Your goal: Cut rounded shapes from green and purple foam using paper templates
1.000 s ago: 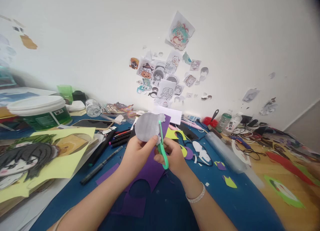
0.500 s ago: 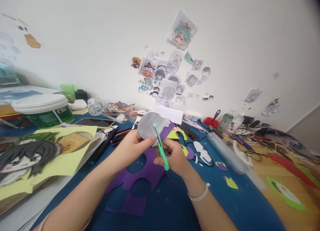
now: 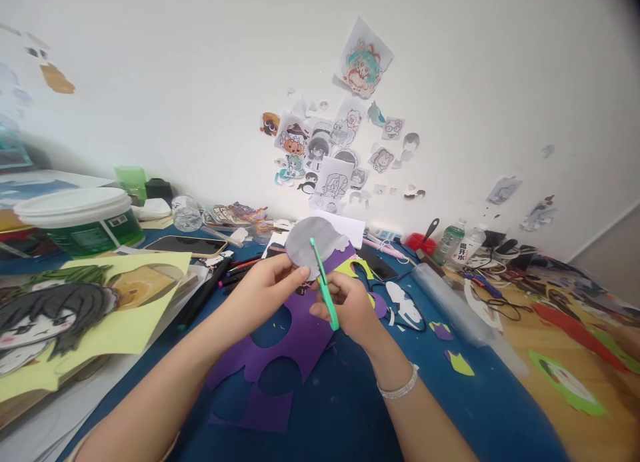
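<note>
Blue work surface, heavily cluttered w/ paper scraps & markers; white wall behind is covered w/ stuck-on cartoon cutouts. Grey round cutout is pinched by left hand above purple sheet. Green scissors are gripped in right hand, blades at cutout edge.

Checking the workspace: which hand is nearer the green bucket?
Left. The left hand works at the table's middle, on the green bucket's side; the right hand, holding teal scissors, lies beyond it.

Scissors green; paper disc grey; cut sheet purple with round holes; table cover blue
</note>
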`<state>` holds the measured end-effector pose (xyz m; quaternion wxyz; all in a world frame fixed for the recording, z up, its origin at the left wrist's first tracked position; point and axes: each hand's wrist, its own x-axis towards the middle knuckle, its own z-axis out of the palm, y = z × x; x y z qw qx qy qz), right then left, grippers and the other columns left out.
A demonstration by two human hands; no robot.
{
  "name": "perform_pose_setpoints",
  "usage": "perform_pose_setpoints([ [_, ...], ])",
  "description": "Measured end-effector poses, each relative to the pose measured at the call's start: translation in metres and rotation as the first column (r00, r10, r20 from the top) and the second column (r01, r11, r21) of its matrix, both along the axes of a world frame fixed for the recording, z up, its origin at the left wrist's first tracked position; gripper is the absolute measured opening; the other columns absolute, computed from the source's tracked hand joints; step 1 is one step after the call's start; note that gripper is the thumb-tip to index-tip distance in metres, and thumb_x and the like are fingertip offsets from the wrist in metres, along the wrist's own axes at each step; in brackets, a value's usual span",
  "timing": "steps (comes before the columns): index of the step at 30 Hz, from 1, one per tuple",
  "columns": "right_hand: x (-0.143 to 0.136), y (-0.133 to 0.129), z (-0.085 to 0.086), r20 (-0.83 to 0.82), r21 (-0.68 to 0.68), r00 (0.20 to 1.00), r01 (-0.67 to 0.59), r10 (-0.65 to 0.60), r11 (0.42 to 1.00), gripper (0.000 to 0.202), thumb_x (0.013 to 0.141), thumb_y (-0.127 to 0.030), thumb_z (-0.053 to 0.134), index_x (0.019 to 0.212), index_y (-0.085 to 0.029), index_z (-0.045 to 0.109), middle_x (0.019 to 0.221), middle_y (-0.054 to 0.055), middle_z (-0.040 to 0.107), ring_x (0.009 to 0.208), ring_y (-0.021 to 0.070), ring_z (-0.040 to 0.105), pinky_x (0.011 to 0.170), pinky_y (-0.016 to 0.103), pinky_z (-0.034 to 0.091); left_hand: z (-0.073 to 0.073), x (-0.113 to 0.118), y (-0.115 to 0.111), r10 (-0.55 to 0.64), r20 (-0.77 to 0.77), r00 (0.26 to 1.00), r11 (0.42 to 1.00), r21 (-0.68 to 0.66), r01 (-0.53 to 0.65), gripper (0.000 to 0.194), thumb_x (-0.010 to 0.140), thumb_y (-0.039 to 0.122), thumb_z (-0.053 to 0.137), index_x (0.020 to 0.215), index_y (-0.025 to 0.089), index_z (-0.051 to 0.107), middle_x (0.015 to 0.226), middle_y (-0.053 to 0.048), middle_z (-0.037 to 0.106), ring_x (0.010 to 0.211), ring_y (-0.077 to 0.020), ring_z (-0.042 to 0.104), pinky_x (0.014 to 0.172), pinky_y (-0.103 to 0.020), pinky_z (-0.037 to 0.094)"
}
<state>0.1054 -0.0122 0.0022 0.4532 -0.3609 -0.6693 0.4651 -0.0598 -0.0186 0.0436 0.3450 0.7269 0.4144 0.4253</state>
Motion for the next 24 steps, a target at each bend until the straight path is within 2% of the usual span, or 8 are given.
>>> perform_pose_setpoints([
  [5,0.000,-0.001,-0.001,0.009,-0.022,0.999,-0.040,0.040,0.999,0.041,0.051,-0.034,0.078,0.081,-0.014,0.060,0.053,-0.005,0.045,0.047,0.0067,0.034,0.044,0.020,0.028,-0.004,0.003,-0.003,0.132,-0.114,0.985,0.982,0.148,-0.115,0.026,0.080,0.032,0.037,0.061,0.017,0.046,0.056,0.004,0.040,0.055,-0.0117,0.038,0.051,-0.022,0.030],
  [12,0.001,-0.004,0.005,0.065,-0.027,0.994,-0.082,0.084,0.996,0.044,0.052,-0.041,0.076,0.082,-0.013,0.060,0.055,-0.005,0.044,0.051,0.0082,0.037,0.048,0.022,0.031,0.000,0.002,-0.004,0.156,-0.217,0.964,0.979,0.166,-0.121,0.026,0.078,0.029,0.036,0.056,0.017,0.045,0.053,0.004,0.038,0.053,-0.0114,0.037,0.049,-0.023,0.026],
  [17,0.004,-0.005,0.007,0.113,-0.077,0.989,-0.088,0.097,0.993,0.048,0.047,-0.042,0.078,0.080,-0.013,0.060,0.056,-0.004,0.047,0.052,0.0093,0.039,0.050,0.023,0.034,0.004,-0.003,-0.004,0.101,-0.228,0.968,0.984,0.164,-0.064,0.026,0.078,0.030,0.037,0.056,0.017,0.045,0.053,0.004,0.034,0.052,-0.0110,0.034,0.048,-0.022,0.025],
  [24,0.003,-0.005,0.006,0.097,-0.077,0.989,-0.108,0.116,0.991,0.048,0.043,-0.039,0.080,0.079,-0.016,0.060,0.057,-0.004,0.049,0.053,0.0107,0.043,0.053,0.026,0.039,0.007,-0.008,-0.005,-0.021,-0.185,0.983,0.998,0.048,0.030,0.028,0.077,0.033,0.040,0.053,0.019,0.040,0.052,0.005,0.025,0.048,-0.0098,0.026,0.045,-0.022,0.020],
])
